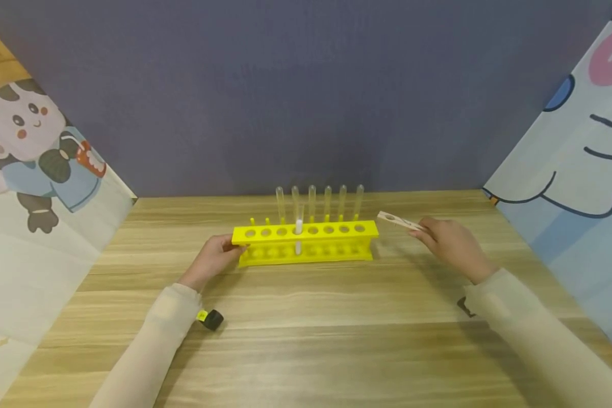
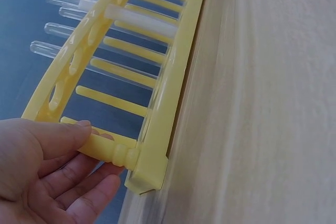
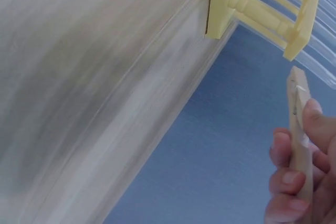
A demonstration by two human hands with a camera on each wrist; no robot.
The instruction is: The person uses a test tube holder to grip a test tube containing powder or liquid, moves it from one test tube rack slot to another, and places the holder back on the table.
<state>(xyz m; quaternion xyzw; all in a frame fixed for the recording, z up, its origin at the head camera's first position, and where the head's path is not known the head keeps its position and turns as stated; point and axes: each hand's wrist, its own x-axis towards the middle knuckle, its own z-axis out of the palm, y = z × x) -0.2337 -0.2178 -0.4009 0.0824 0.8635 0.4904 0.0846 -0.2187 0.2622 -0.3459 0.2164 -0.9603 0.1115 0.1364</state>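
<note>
A yellow test tube rack (image 1: 306, 260) stands on the table. One test tube (image 1: 298, 228) with white content sits upright in a hole near the rack's middle. Several clear tubes (image 1: 328, 199) are upside down on the pegs along the back. My left hand (image 1: 215, 258) grips the rack's left end post, thumb in front and fingers curled behind, as the left wrist view shows. In my right hand (image 1: 451, 243) is a wooden test tube clamp (image 1: 395, 220), held between thumb and fingers. Its tip points left, close to the rack's right end.
The wood-grain table (image 1: 336, 351) meets a dark blue wall (image 1: 306, 102) behind the rack. Cartoon-printed panels (image 1: 46, 153) flank both sides. Black wrist pieces (image 1: 213, 320) show beside the sleeves.
</note>
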